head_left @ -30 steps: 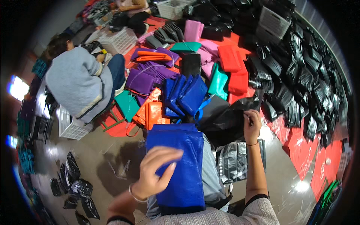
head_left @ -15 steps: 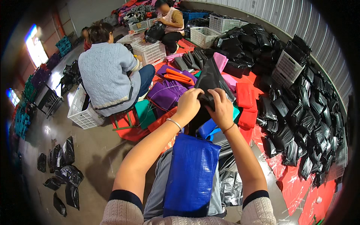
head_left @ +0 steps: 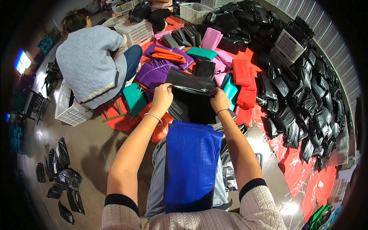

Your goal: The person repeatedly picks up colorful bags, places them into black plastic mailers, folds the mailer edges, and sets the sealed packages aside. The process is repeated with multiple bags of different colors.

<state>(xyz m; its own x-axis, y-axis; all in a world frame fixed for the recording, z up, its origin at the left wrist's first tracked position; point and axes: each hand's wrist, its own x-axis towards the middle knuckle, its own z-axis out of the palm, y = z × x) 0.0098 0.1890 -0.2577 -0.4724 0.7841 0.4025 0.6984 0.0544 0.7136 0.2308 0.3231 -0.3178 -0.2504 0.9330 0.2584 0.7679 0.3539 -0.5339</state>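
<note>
A black plastic bag point(head_left: 191, 81) is stretched wide between my hands, its mouth spread and its dark inside facing me. My left hand point(head_left: 163, 96) pinches the bag's left corner. At the opposite corner, my right hand point(head_left: 220, 101) grips the rim with closed fingers. Across my lap lies a folded blue tarp-like sheet point(head_left: 193, 163), its far end close below the bag's opening. Just beyond the bag are a small black folded piece point(head_left: 205, 69), a teal one point(head_left: 230, 91) and purple folded bundles point(head_left: 153, 73).
A heap of filled black packages point(head_left: 303, 111) spreads along the right, with white crates point(head_left: 288, 46) among it. Red folded pieces point(head_left: 243, 80) lie right of my hands. A person in a light blue sweater point(head_left: 90, 63) sits at left. Several black packages point(head_left: 65, 172) lie on the floor.
The black bag, bunched between my close-set hands before, is now pulled wide with its mouth spread. My hands have moved apart. The view has shifted, so the surroundings sit higher and further left.
</note>
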